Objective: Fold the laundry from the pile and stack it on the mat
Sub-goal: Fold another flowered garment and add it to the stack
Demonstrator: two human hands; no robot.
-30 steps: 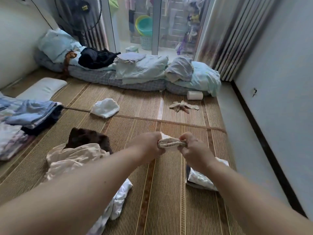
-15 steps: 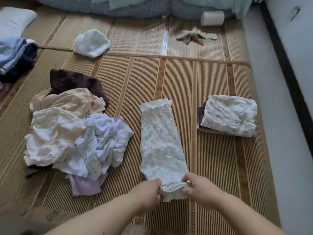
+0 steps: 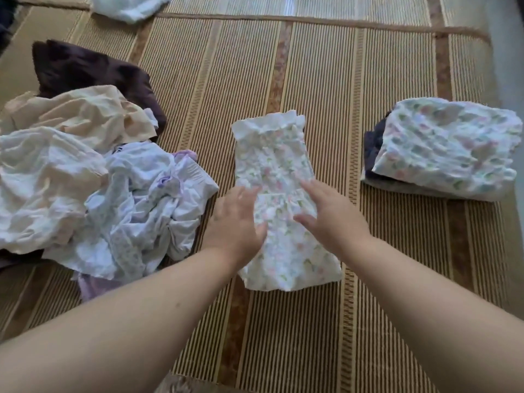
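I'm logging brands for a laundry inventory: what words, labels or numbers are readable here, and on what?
No text is readable.
A dark mark on a white garment in the pile: too small and blurred to read.
The floral garment and the folded stack: printed pattern only, no lettering.

no readable text, small dark print on white garment, illegible

The garment under the fingers is white with pastel flowers; the pile left of them is cream, white and lilac; the mat is tan-and-brown striped.
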